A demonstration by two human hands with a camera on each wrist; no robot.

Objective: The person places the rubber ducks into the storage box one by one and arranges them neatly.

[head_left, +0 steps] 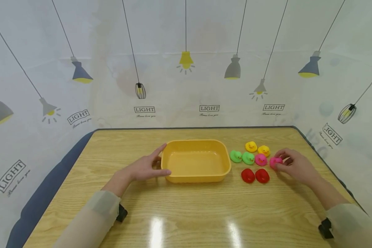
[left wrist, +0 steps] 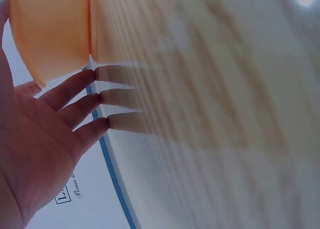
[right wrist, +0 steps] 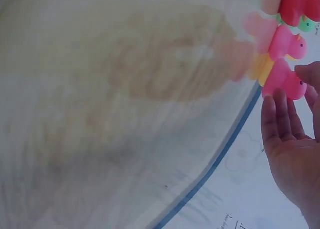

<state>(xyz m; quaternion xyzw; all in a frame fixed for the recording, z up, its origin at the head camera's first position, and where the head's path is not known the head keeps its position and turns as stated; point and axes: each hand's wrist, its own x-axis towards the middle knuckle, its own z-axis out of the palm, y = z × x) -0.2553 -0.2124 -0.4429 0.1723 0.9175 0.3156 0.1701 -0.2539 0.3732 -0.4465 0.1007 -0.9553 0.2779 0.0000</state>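
Observation:
A yellow plastic basin (head_left: 196, 179) sits mid-table in the head view. At its left end is my left hand (head_left: 144, 167), fingers fairly straight, with the thumb and forefinger touching the rim. The left wrist view shows the other fingers (left wrist: 75, 96) of that hand extended, their tips on the tabletop beside the basin (left wrist: 52, 34). My right hand (head_left: 299, 167) pinches a pink rubber duck (head_left: 276, 162) between thumb and fingers, at the right end of the duck group. Another pink duck (head_left: 261, 159) stands just left of it. The right wrist view shows the pinched duck (right wrist: 282, 81) at the fingertips.
Two green ducks (head_left: 248, 158) stand right of the basin, two yellow ducks (head_left: 251, 146) behind them, and two red ducks (head_left: 262, 175) in front. The wooden table (head_left: 186, 213) ends at a dark edge before a lamp-printed backdrop (head_left: 173, 75).

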